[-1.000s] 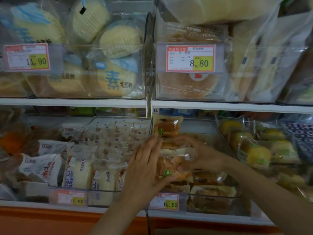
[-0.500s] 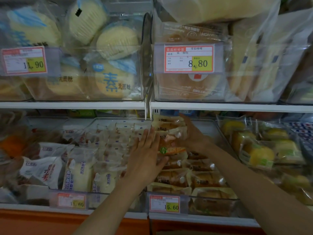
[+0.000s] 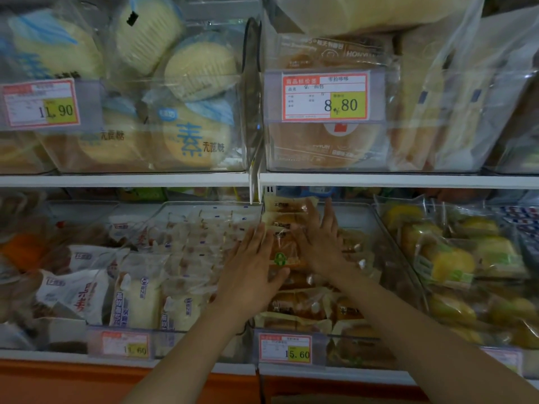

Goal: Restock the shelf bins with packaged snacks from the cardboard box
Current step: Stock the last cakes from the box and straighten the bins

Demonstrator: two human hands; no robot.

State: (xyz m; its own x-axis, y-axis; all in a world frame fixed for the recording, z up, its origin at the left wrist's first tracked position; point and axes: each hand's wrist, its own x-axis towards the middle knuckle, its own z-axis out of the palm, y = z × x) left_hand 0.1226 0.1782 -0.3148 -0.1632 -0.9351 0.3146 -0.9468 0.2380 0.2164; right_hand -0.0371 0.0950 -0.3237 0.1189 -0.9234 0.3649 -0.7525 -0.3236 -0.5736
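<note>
A row of packaged brown snack breads (image 3: 281, 258), one showing a green logo, stands on edge in the clear shelf bin (image 3: 358, 212) marked 15.60. My left hand (image 3: 250, 272) lies flat against the left side of the row, fingers straight and together. My right hand (image 3: 320, 243) presses flat against the row's right side, fingers pointing to the back of the bin. Neither hand closes around a pack. More of the same packs (image 3: 303, 307) fill the front of the bin below my wrists. The cardboard box is out of view.
The bin to the left holds white-wrapped cakes (image 3: 140, 298); the bin to the right holds yellow-green packs (image 3: 449, 260). The white upper shelf edge (image 3: 379, 179) hangs just above the bin's back. Above it stand bins of round cakes (image 3: 192, 135) and bread tagged 8.80 (image 3: 323, 96).
A second ago both hands held a bundle of packs over the bin's front. The packs now stand in the row, and my right hand has come back from the rear to press its side.
</note>
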